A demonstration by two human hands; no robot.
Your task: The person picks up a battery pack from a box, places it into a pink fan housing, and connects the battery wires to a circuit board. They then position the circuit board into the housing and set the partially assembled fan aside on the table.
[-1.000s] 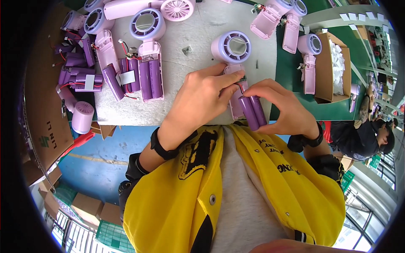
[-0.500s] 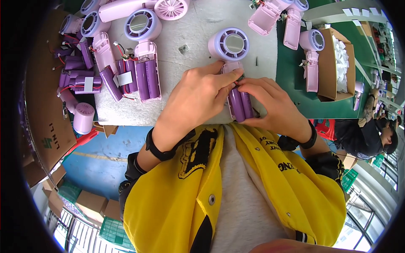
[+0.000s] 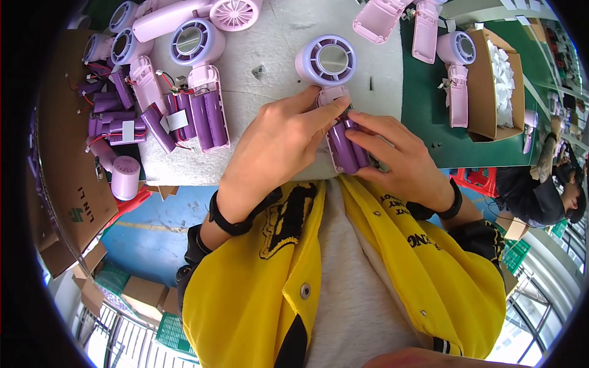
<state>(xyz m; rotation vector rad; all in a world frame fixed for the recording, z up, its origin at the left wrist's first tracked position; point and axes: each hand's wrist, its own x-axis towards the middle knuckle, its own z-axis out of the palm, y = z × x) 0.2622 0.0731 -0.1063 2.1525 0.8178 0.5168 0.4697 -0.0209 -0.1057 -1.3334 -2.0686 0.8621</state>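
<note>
A lilac and pink handheld fan (image 3: 332, 59) lies in front of me, its round head pointing away and its handle shell toward me. Two purple battery cells (image 3: 349, 150) fill the opened handle. My left hand (image 3: 273, 144) grips the handle's neck, thumb and index finger pinched by a small green circuit board (image 3: 348, 111). From the other side, my right hand (image 3: 402, 152) closes around the cells, fingertips at their upper end and thumb along the lower side. Fingers partly cover the board, and any wires there are hard to make out.
Left of my hands, another opened fan (image 3: 210, 119) holds purple cells, beside a pile of wired battery packs (image 3: 113, 110). A cardboard box (image 3: 521, 92) of white pieces stands at right near an opened fan (image 3: 457, 95). A large carton (image 3: 73, 178) borders the left; a person (image 3: 531, 196) sits far right.
My right fingertips have shifted slightly at the cells' upper end. My left hand keeps its pinch near the board. The whole view has shifted a little.
</note>
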